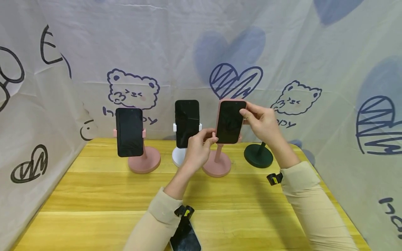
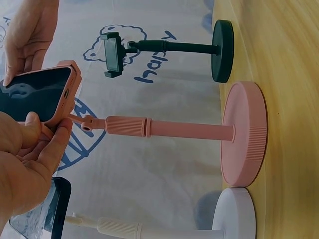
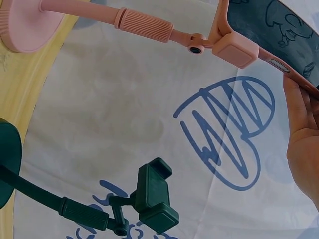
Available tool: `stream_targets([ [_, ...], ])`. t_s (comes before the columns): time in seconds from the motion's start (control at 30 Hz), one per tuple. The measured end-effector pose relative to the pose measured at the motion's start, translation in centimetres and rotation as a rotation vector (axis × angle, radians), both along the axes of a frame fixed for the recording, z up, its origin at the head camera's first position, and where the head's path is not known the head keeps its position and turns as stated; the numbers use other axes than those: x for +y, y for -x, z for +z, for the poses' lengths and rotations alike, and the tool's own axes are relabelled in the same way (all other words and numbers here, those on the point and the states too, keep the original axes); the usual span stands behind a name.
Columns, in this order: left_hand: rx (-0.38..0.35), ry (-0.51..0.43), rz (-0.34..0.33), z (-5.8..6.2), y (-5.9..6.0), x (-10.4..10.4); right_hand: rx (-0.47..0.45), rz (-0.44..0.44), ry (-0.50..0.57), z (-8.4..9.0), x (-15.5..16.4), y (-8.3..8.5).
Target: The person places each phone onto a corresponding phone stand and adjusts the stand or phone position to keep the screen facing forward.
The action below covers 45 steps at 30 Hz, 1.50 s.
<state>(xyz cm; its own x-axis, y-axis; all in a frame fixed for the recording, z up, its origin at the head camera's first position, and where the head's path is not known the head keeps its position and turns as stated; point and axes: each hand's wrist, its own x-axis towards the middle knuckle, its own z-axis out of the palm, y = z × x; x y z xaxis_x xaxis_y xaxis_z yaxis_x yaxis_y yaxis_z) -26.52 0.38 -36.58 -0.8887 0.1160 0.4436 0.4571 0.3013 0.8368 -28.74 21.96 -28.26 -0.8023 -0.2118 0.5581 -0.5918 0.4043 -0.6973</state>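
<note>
A smartphone in a pink case (image 1: pixel 231 122) sits at the clamp of a pink phone stand (image 1: pixel 217 167), its dark screen facing me. My right hand (image 1: pixel 263 123) holds the phone by its upper right edge, thumb on the front. At the phone's lower left, the thumb and fingers of my left hand (image 1: pixel 198 148) pinch the stand's clamp; the left wrist view shows this hand (image 2: pixel 30 154) partly covering it. The clamp's other jaw (image 3: pixel 237 50) lies against the phone's side in the right wrist view.
To the left, a white stand (image 1: pixel 179 157) and another pink stand (image 1: pixel 144 160) each bear a dark phone. A green stand (image 1: pixel 258 156) with a bare clamp (image 3: pixel 154 194) stands right. Another phone (image 1: pixel 186 237) lies near the front, partly under my left forearm.
</note>
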Motion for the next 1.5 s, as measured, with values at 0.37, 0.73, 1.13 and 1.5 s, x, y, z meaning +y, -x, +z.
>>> stream_targets([
  [0.37, 0.007, 0.000, -0.006, 0.1, 0.1, 0.0, -0.022, 0.023, 0.014, -0.5, 0.2, 0.0],
  [0.73, 0.005, -0.002, -0.005, -0.1, 0.1, 0.1, -0.008, 0.041, 0.020, -1.4, 0.2, 0.0],
  [1.13, 0.004, -0.002, -0.013, -0.1, 0.1, -0.1, -0.028, 0.029, -0.002, -1.5, 0.2, 0.0],
  [1.5, 0.006, 0.003, -0.011, 0.0, 0.0, -0.1, -0.030, 0.012, 0.009, -1.8, 0.1, -0.1],
])
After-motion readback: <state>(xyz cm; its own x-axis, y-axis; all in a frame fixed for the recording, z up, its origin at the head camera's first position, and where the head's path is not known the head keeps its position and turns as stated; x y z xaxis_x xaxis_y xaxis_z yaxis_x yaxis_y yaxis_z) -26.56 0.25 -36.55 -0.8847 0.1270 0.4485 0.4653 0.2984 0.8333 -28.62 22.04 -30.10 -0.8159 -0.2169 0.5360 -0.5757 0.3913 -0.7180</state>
